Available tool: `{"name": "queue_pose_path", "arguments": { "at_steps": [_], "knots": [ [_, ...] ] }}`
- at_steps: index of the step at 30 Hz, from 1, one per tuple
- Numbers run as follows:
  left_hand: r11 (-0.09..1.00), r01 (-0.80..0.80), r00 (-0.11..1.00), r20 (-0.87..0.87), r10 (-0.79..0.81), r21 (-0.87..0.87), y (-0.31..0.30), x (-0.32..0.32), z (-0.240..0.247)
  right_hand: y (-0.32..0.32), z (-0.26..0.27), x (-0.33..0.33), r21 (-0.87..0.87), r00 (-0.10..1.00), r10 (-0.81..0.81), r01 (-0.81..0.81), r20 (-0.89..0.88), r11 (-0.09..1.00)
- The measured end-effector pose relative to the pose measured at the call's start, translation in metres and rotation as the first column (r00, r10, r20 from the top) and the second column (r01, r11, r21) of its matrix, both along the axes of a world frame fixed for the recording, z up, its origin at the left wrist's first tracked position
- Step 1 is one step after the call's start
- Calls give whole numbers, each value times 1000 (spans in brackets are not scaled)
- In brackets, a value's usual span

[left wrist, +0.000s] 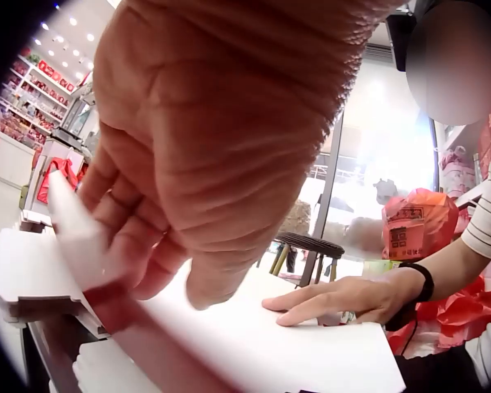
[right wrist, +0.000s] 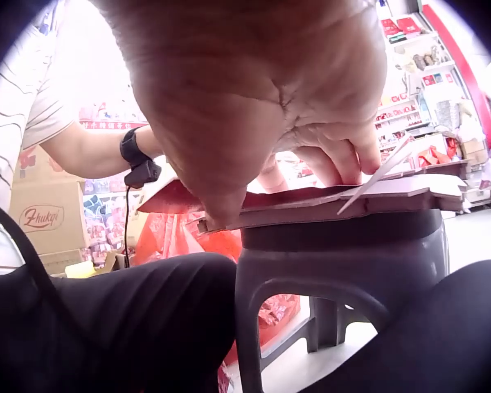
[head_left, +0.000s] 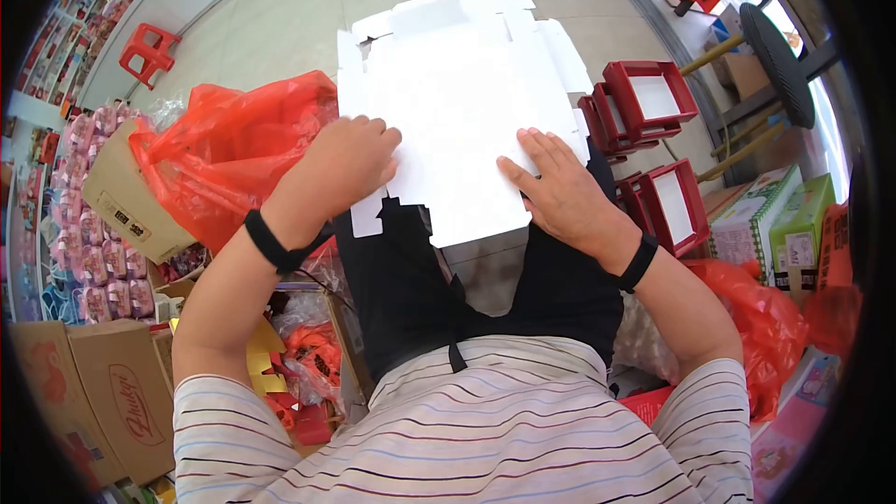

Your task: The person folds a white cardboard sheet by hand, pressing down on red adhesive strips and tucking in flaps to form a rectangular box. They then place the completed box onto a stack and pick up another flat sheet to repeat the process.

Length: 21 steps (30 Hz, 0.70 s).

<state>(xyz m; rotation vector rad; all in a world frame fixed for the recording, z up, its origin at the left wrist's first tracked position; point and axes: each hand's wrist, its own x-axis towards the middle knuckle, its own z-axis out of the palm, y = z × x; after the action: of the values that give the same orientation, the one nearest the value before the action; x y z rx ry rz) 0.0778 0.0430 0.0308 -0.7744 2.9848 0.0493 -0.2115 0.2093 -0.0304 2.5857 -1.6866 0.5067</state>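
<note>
A flat die-cut cardboard box blank (head_left: pixel 457 112), white on its upper face and red beneath, lies over a dark plastic stool (right wrist: pixel 335 262) between the person's knees. More cardboard layers show under it. At its left edge, the left hand (head_left: pixel 350 163) curls its fingers at a side flap (left wrist: pixel 168 340), which stands raised and blurred in the left wrist view; the flap partly hides the fingertips. Flat on the near right part of the blank rests the right hand (head_left: pixel 565 187), fingers extended and thumb apart. That thumb reaches the near edge in the right wrist view.
To the right stand red open boxes (head_left: pixel 674 205) with white insides. A red plastic bag (head_left: pixel 252 149) bulges on the left, above brown cartons (head_left: pixel 112 392). Beyond is a red stool (head_left: pixel 147 54) on the tiled floor. A round-topped stool (head_left: pixel 775 65) stands far right.
</note>
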Motion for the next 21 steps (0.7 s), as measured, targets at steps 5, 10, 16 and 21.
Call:
{"name": "queue_pose_path", "arguments": {
  "at_steps": [5,10,16,21],
  "knots": [
    [987,107,964,-254,-73,122,44,11,-15,-13,2,-2,-65,999,-19,21,40,998],
    [988,-5,899,-432,72,155,28,-6,-42,-40,0,-11,-63,962,29,-13,272,998],
    [880,-216,815,-418,401,423,-7,-37,-47,-90,14,-16,258,834,-272,162,480,952],
    [648,-206,695,-357,624,733,-30,-44,-51,-108,22,-15,485,611,-394,19,686,874]
  ]
}}
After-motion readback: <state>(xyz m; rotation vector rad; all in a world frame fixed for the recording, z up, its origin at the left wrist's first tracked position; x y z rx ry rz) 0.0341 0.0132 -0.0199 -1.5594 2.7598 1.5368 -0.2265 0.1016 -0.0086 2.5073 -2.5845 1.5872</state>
